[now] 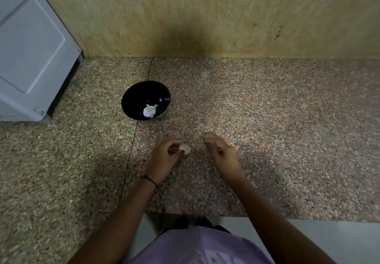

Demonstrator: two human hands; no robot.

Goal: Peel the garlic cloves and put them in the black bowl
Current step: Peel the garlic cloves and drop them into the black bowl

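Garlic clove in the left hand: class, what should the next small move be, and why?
Probably carry the garlic clove to the black bowl and drop it in. It looks pale and bare in the left hand, the right hand is off it, and the bowl already holds peeled cloves.

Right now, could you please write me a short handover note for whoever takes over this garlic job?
Left hand: pinches one garlic clove above the counter; whether it is peeled is unclear.
Right hand: beside it, apart, fingers curled; blurred, so I cannot tell if it holds anything.
Black bowl: farther back on the counter, left of the hands, holds pale garlic pieces.
Done: some garlic in the bowl.
Left: finish this clove, drop it in.
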